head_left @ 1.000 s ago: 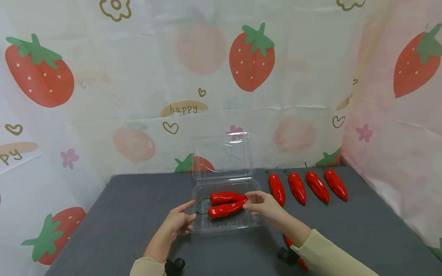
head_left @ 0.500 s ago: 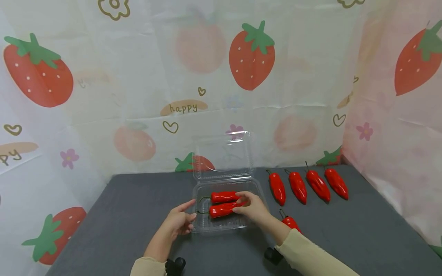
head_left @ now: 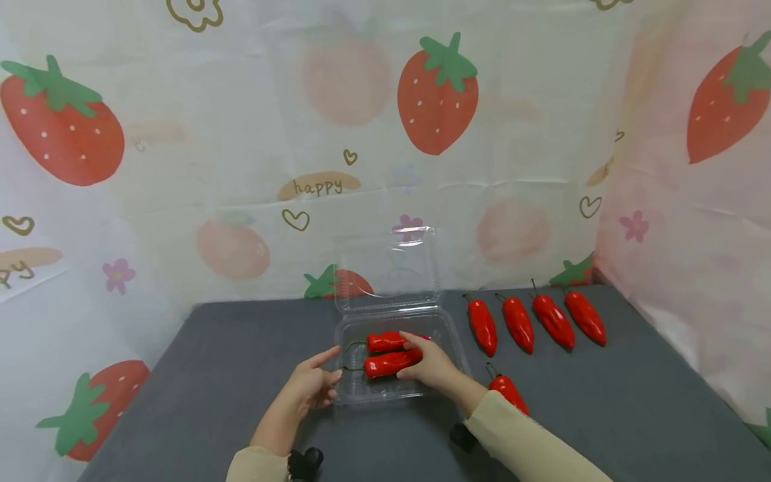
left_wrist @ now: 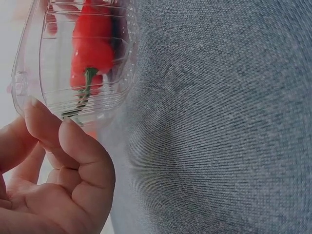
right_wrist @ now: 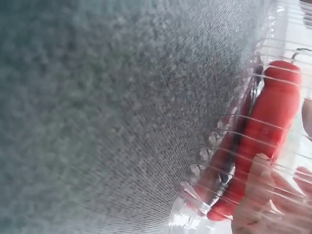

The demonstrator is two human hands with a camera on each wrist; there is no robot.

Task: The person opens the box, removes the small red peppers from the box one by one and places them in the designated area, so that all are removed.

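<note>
Two glossy red peppers with thin green stems lie side by side in an open clear plastic clamshell container (head_left: 394, 395), stems to the left. My right hand (head_left: 436, 368) reaches over the container's right side, thumb and fingers curled round the tip end of the near red pepper (head_left: 388, 365). Its fingertips lie across the far red pepper (head_left: 382, 343). My left hand (head_left: 310, 387) holds the container's left rim with its fingertips. In the left wrist view, the remaining fingers (left_wrist: 92, 165) of that hand are curled beside the plastic wall. The palm side of my right hand is hidden in the head view.
The container's clear lid (head_left: 388, 271) stands up at the back. Several red peppers (head_left: 518, 325) lie in a row on the grey table (head_left: 259, 348) to the right. A single red pepper (head_left: 508, 393) lies nearer, partly behind my right sleeve (head_left: 524, 442). Printed cloth (head_left: 530, 120) surrounds the table.
My right hand has shifted left from the tips of both peppers onto the near one's body, its thumb and fingers spreading wider. The left hand stays at the rim.
</note>
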